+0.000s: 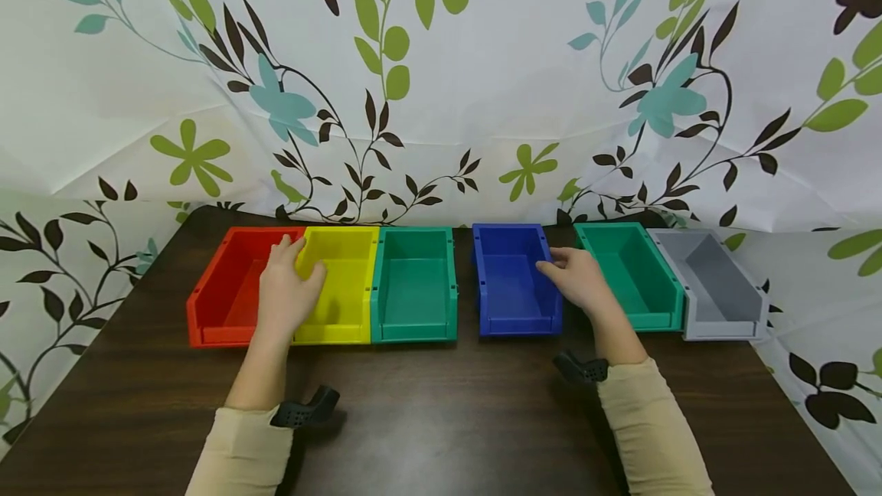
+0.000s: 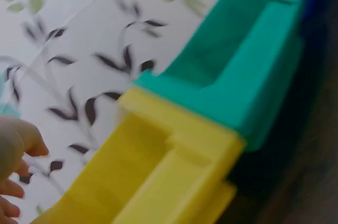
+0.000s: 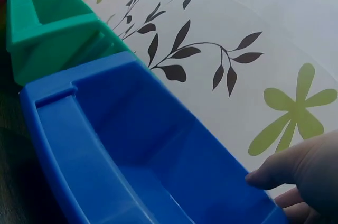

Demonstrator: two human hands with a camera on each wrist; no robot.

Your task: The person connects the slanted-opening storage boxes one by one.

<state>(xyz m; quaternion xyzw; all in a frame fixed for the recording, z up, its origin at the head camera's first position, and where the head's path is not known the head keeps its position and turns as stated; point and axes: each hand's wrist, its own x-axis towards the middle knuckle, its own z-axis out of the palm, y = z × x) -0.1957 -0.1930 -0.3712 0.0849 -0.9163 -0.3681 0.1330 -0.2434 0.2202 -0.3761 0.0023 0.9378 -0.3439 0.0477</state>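
Observation:
My left hand (image 1: 292,289) hovers with spread, relaxed fingers over the side where the red bin (image 1: 223,289) meets the yellow bin (image 1: 338,305). It holds nothing, and in the left wrist view its fingers (image 2: 29,139) show apart from the yellow bin. At the blue bin (image 1: 520,282), my right hand (image 1: 582,278) pinches the right side wall, thumb at the inner edge and fingers outside. The right wrist view shows the thumb (image 3: 274,174) right at that rim. The blue bin stands apart from the green bin (image 1: 413,285) to its left.
Beyond my right hand, another green bin (image 1: 630,274) and a grey bin (image 1: 717,289) stand side by side. All the bins line the back of a dark wooden table (image 1: 441,419). A leaf-patterned cloth (image 1: 441,121) hangs behind it.

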